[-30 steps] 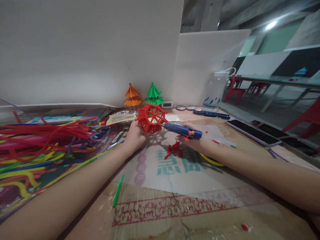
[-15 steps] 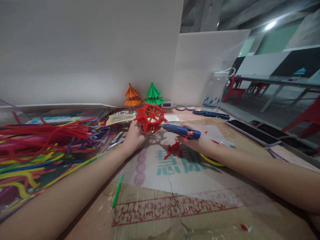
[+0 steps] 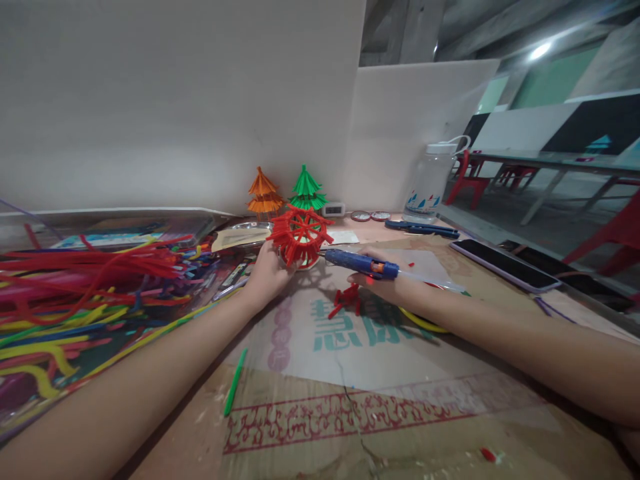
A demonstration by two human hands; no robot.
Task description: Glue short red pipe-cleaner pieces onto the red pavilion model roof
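My left hand (image 3: 270,270) is closed on the lower left side of a round, red, wheel-like frame (image 3: 303,230) made of short fuzzy sticks. In my right hand (image 3: 376,272) is a blue hot glue gun (image 3: 357,262), with a clear glue stick (image 3: 433,281) running out of its back end. Its metal tip is at the lower right edge of the red frame; whether they touch I cannot tell. Most of the right fingers are hidden behind the gun. Below it, a small red piece of bound sticks (image 3: 345,300) lies on the work sheet.
Orange (image 3: 263,193) and green (image 3: 306,189) pagoda-shaped models stand behind the red frame. Colourful pipe cleaners (image 3: 90,287) pile up at left. A water bottle (image 3: 425,183), blue pliers (image 3: 421,229) and a phone (image 3: 505,265) lie to the right. One green stick (image 3: 236,382) lies in front.
The red frame is tilted slightly differently in my left hand. The glue gun has shifted very slightly left, its tip still by the frame's lower right edge.
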